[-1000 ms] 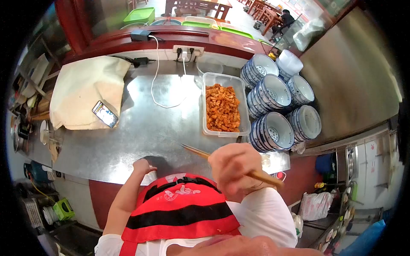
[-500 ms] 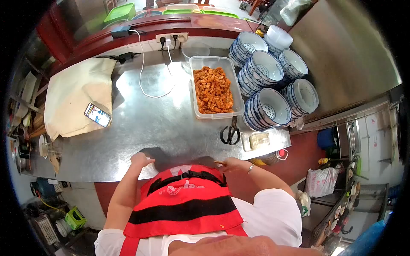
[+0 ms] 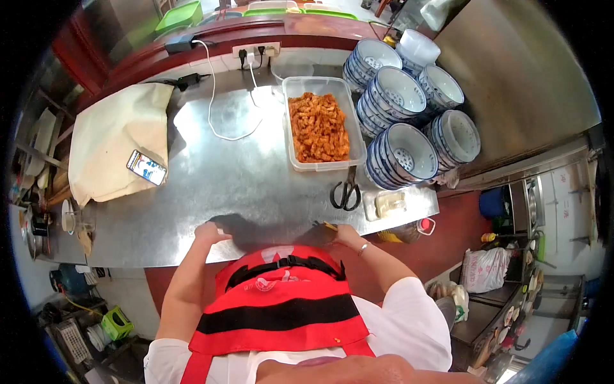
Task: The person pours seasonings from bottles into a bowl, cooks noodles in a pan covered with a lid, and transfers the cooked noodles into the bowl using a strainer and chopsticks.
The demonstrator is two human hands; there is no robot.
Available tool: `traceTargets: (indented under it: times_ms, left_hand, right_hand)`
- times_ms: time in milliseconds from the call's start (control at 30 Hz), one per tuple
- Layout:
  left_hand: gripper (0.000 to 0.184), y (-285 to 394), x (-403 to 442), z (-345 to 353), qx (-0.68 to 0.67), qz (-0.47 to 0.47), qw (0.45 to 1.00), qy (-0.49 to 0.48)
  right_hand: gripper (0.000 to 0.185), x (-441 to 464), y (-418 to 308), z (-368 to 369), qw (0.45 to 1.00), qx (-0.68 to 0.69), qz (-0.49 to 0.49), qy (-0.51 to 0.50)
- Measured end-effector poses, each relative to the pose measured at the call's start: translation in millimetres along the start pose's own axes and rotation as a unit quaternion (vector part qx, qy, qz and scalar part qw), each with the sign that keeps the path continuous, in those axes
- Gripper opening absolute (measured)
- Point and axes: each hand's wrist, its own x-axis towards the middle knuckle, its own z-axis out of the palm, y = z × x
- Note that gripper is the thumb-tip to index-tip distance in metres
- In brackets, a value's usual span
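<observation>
My left hand point(image 3: 211, 233) is at the front edge of the steel table point(image 3: 198, 198), fingers curled in. A small pale patch shows by its fingertips, too small to name. My right hand point(image 3: 348, 237) is closed on a thin yellow-brown stick point(image 3: 329, 226) with a darker end, held low over the table's front edge. Beyond that hand lie black-handled scissors point(image 3: 345, 195), their blades partly under a clear plastic tub point(image 3: 355, 137). The tub holds a heap of reddish-brown fried pieces point(image 3: 318, 128). Beside the scissors sits a small clear container point(image 3: 390, 205).
Stacks of blue-and-white bowls point(image 3: 409, 157) stand at the right end. A phone point(image 3: 147, 168) lies on a cream cloth point(image 3: 115, 141) at the left. A white cable point(image 3: 211, 109) trails from the wall socket. An oil bottle point(image 3: 409, 230) stands below the table's right edge.
Both hands have moved slightly forward over the table's edge. The left thumb, stretched out before, is now drawn in. The stick in my right hand shows more fully. The view has shifted a little.
</observation>
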Motion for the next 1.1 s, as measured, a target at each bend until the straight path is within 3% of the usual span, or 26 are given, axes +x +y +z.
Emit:
traceTargets:
  times_ms: [267, 333, 400, 467, 600, 633, 700, 767, 833, 867, 967, 1100]
  left_hand:
    - [0.039, 27, -36, -31, -0.051, 0.027, 0.998, -0.020]
    - [0.035, 17, -40, -28, -0.082, 0.010, 0.996, 0.039]
    - [0.032, 7, -45, -23, -0.098, 0.051, 0.994, 0.027]
    - [0.030, 13, -73, -35, -0.064, 0.007, 0.998, -0.006]
    - [0.037, -111, -59, 65, 0.022, 0.005, 1.000, 0.001]
    - [0.037, -112, -66, 65, 0.015, -0.007, 1.000, 0.013]
    - [0.038, -117, -94, 65, 0.095, -0.101, 0.989, 0.059]
    - [0.039, -144, -90, 89, 0.090, -0.125, 0.985, 0.072]
    - [0.044, -141, -94, 83, 0.115, -0.116, 0.984, 0.069]
    - [0.048, -142, -93, 84, 0.142, -0.098, 0.983, 0.055]
    - [0.040, -124, -91, 74, 0.116, -0.157, 0.980, 0.040]
    - [0.032, -127, -89, 74, 0.100, -0.149, 0.983, 0.040]
  right_hand:
    - [0.019, -6, -33, -15, 0.997, -0.029, 0.064, -0.015]
    - [0.018, -6, -38, -19, 0.997, -0.021, 0.072, -0.016]
    - [0.017, -11, -45, -28, 0.998, -0.024, 0.061, 0.003]
    - [0.017, -14, -51, -39, 0.997, -0.021, 0.069, 0.002]
    - [0.018, -18, -55, -42, 0.997, -0.014, 0.080, 0.012]
    - [0.019, -15, -55, -41, 0.995, -0.010, 0.094, 0.013]
    - [0.020, -9, -51, -37, 0.995, -0.010, 0.097, -0.005]
    - [0.022, -4, -47, -30, 0.993, -0.009, 0.111, -0.025]
    - [0.030, -3, -47, -32, 0.993, -0.016, 0.118, -0.025]
    - [0.021, -11, -56, -46, 0.995, -0.030, 0.088, -0.041]
    - [0.021, -6, -48, -39, 0.995, -0.051, 0.053, -0.069]
    - [0.021, -2, -41, -32, 0.995, -0.053, 0.056, -0.060]
